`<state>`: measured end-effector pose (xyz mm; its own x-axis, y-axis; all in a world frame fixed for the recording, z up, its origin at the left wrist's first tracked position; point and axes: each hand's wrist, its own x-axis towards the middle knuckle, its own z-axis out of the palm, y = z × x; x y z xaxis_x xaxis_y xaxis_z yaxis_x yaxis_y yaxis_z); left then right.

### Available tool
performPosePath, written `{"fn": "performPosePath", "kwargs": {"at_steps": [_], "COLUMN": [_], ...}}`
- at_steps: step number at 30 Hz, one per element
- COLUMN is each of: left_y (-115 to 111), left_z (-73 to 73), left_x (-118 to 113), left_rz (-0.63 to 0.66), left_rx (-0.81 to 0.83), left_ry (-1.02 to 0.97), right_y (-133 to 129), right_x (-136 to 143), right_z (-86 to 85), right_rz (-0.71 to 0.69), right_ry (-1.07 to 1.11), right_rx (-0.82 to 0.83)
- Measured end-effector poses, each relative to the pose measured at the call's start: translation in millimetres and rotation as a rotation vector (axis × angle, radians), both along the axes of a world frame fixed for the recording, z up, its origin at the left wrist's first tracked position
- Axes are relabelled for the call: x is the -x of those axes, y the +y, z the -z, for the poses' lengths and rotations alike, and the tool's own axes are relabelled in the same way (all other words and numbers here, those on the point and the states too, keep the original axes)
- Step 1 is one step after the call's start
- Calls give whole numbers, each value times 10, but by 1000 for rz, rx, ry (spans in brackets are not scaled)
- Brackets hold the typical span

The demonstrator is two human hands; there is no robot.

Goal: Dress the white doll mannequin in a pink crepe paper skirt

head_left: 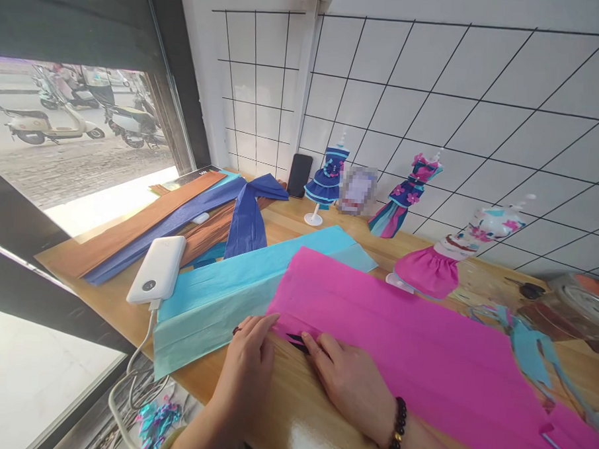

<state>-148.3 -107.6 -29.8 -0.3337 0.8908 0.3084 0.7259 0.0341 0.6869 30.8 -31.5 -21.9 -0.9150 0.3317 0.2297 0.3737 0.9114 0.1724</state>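
A large magenta sheet (413, 342) lies across the wooden table, over part of a light-blue sheet (227, 284). My left hand (255, 335) is at the sheet's near left corner, its fingers pressed together on the magenta edge. Just to its right, my right hand (345, 375) holds black scissors (298, 342); their dark blades point left along the near edge of the magenta sheet, and their handles are hidden under my hand. A beaded bracelet circles my right wrist.
A white power bank (157, 270) with a cable sits at the left. Brown and dark-blue sheets (130, 227) lie behind it. Small dressed mannequins (326, 179), a black phone (299, 175) and a clear container (581, 306) stand towards the back and right. Light-blue scraps (532, 350) lie at the right.
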Motion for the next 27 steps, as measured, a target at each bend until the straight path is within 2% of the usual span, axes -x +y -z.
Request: {"fn": "performPosePath", "kwargs": {"at_steps": [13, 27], "left_y": [0, 9], "left_z": [-25, -13], "left_x": [4, 8], "left_rz": [-15, -1], "left_rx": [-5, 9], "left_ry": [9, -8], "right_y": [-6, -1], "right_x": [28, 75], "right_z": [-45, -44], "right_rz": [-36, -5], "right_ry": [49, 11], "right_rx": [-11, 14]}}
